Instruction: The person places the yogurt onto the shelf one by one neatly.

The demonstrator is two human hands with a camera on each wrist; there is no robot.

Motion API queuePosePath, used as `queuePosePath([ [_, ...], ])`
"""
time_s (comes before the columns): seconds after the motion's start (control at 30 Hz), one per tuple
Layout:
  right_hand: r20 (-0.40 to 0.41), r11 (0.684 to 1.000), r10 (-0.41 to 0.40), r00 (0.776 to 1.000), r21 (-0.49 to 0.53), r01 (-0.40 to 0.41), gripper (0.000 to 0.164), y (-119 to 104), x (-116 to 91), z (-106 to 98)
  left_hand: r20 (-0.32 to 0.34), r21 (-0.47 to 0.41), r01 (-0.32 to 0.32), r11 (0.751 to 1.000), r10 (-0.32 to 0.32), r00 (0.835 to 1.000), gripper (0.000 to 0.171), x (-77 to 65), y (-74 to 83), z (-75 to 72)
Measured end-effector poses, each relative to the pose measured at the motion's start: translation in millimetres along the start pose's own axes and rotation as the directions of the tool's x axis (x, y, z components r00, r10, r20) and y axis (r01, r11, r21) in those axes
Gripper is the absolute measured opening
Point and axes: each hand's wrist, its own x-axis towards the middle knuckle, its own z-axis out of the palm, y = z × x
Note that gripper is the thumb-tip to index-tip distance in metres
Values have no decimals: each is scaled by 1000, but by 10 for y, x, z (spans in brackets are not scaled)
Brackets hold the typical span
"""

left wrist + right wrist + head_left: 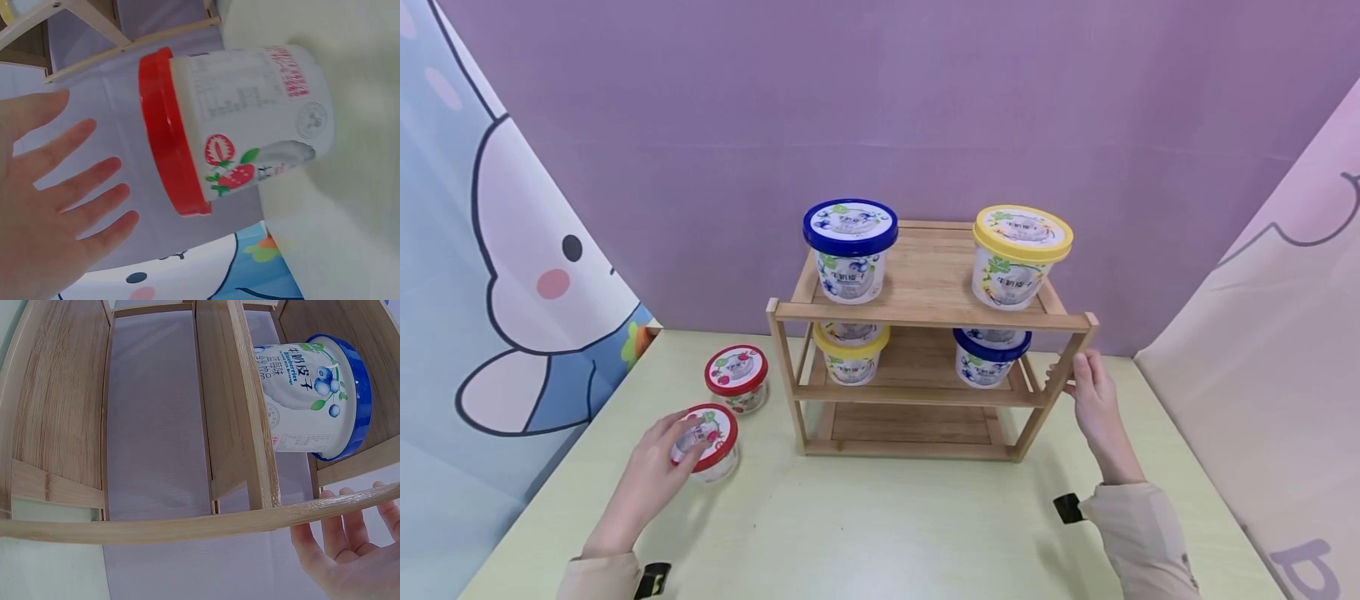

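My left hand (655, 467) is over a tub with a red strawberry lid (718, 442) on the table. In the left wrist view, the spread fingers (100, 172) are apart from that tub's red lid (165, 131). Behind it stands a second red-lidded tub (737, 379). My right hand (1093, 400) holds the right front post (187, 528) of a wooden rack (917, 312), fingers reaching past the post. On the rack's top are a blue-lidded tub (850, 250) and a yellow-lidded tub (1021, 258). The middle shelf bears another yellow-lidded tub (852, 357) and another blue-lidded tub (988, 358).
The rack's bottom shelf (913, 425) is near the pale table (865, 525). A purple cloth (880, 100) hangs behind the table. Printed cartoon curtains (542, 275) flank it at both sides.
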Motion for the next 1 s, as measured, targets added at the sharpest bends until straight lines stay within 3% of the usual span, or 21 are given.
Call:
queuePosePath([
  [0.2,-8,1000,0,1000,-14,0,29,1,4,7,5,17,-59,998,59,998,48,-21,-104,45],
  [0.43,-16,999,8,1000,-39,-9,20,15,8,16,110,20,11,1000,-13,994,56,-41,-223,112],
  [0.73,-15,1000,4,1000,-25,-4,17,28,0,15,189,-14,109,994,-104,977,62,-38,-269,195],
  [1.0,-20,999,8,1000,-43,-9,19,17,-6,10,178,-12,127,992,-123,976,57,-19,-239,203],
])
